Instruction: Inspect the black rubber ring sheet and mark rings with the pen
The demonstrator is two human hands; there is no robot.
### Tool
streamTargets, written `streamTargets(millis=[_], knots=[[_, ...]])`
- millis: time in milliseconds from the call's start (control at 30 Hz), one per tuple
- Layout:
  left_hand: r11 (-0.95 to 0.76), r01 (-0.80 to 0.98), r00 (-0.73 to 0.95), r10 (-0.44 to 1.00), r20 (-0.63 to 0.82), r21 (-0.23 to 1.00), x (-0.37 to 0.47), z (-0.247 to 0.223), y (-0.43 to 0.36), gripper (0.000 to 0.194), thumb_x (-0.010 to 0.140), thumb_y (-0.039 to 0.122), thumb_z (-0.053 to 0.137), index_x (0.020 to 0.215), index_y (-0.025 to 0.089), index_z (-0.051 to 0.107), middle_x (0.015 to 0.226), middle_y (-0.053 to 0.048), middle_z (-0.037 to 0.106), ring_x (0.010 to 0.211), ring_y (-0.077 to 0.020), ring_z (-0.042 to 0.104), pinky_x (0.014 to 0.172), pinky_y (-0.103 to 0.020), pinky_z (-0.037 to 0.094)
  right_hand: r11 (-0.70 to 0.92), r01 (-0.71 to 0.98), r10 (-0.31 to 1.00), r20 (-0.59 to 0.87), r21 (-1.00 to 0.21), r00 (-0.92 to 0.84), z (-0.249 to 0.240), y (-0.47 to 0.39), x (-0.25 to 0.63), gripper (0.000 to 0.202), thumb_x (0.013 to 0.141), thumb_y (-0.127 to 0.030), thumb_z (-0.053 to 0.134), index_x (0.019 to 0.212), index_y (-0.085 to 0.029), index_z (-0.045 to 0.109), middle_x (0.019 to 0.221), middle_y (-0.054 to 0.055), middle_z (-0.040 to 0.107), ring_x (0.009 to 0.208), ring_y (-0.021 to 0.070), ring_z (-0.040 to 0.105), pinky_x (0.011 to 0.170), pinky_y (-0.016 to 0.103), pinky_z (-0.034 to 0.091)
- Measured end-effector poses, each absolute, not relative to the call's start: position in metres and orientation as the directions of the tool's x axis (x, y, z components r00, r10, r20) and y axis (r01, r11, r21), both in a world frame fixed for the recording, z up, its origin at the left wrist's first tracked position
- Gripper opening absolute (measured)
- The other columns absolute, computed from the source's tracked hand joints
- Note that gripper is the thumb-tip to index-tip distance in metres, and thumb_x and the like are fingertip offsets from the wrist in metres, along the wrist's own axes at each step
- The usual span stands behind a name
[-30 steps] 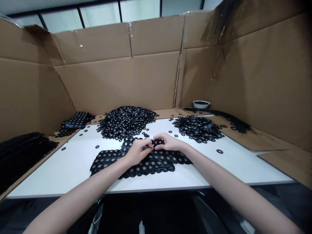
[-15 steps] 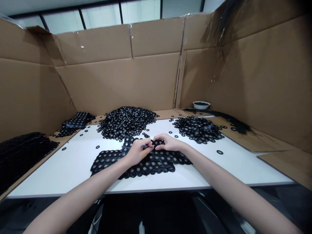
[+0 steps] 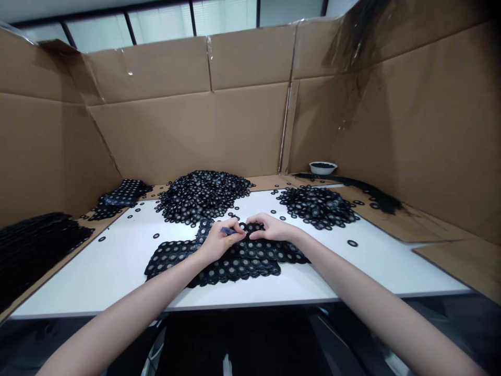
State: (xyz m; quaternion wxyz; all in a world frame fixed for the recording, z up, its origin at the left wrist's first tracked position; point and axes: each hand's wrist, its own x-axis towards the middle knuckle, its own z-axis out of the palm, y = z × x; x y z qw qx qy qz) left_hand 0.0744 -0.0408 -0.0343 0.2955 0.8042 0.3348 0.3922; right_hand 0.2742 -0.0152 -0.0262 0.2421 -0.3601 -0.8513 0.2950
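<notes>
My left hand (image 3: 220,240) is closed in a pinch on a slim blue pen-like tool (image 3: 227,230), whose tip points right toward my other hand. Facing it, my right hand (image 3: 270,228) curls its thumb and fingers round the upper edge of a black sheet of joined rings (image 3: 242,266). The sheet lies spread on the white board under both hands, its rings in overlapping rows. Between the fingertips the tool's tip and the rings there are too small to make out. Part of the sheet is hidden by my left hand and forearm.
Behind the hands stand a large heap of loose black rings (image 3: 203,196) and a smaller ring pile (image 3: 319,208). Cardboard walls (image 3: 188,136) surround the white board (image 3: 97,271). Black strands (image 3: 364,188), a white bowl (image 3: 323,171) and stacked dark sheets (image 3: 37,250) lie around it.
The left hand has shifted slightly and turned, so more of the blue tool shows. My right hand keeps its grip on the sheet's edge, almost still.
</notes>
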Motion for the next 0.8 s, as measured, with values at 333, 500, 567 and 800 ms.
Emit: streamTargets(millis=[333,500,567,800], knots=[[-0.605,0.319,0.492,0.763,0.418,0.729,0.0731,-0.0315,-0.0444,0.017,0.08,0.029,0.056,0.07,0.015,0.057,0.069,0.002,0.058,0.06,-0.0103,0.049,0.059,-0.022,0.037,0.554,0.46,0.757,0.19,-0.694,-0.625,-0.0269,-0.014,0.2732,0.02,0.068,-0.023,0.061,0.088,-0.017,0.062,0.09,0.003,0.064,0.087,0.0225,0.056,0.079,0.032,0.044],[-0.664,0.314,0.525,0.717,0.458,0.679,0.0744,-0.0312,-0.0447,0.016,0.081,0.026,0.054,0.07,0.015,0.058,0.07,0.001,0.06,0.064,-0.0112,0.051,0.063,-0.022,0.037,0.556,0.451,0.765,0.217,-0.698,-0.607,-0.0296,-0.0126,0.2725,0.02,0.066,-0.019,0.062,0.086,-0.017,0.061,0.091,0.003,0.064,0.088,0.0227,0.056,0.079,0.032,0.043],[-0.675,0.304,0.537,0.704,0.464,0.673,0.0749,-0.0318,-0.0439,0.015,0.081,0.025,0.054,0.071,0.015,0.058,0.072,0.0,0.06,0.068,-0.0119,0.053,0.065,-0.022,0.038,0.561,0.447,0.765,0.229,-0.697,-0.602,-0.0302,-0.0123,0.2722,0.021,0.065,-0.017,0.061,0.086,-0.017,0.061,0.091,0.003,0.064,0.088,0.0226,0.056,0.079,0.032,0.043],[-0.638,0.255,0.532,0.72,0.445,0.727,0.0765,-0.0339,-0.0412,0.014,0.079,0.025,0.056,0.07,0.014,0.058,0.07,0.001,0.058,0.066,-0.0112,0.052,0.064,-0.022,0.038,0.564,0.395,0.744,0.238,-0.725,-0.625,-0.028,-0.0121,0.2716,0.014,0.065,-0.015,0.059,0.078,-0.015,0.059,0.082,0.002,0.061,0.08,0.0196,0.054,0.076,0.03,0.041]])
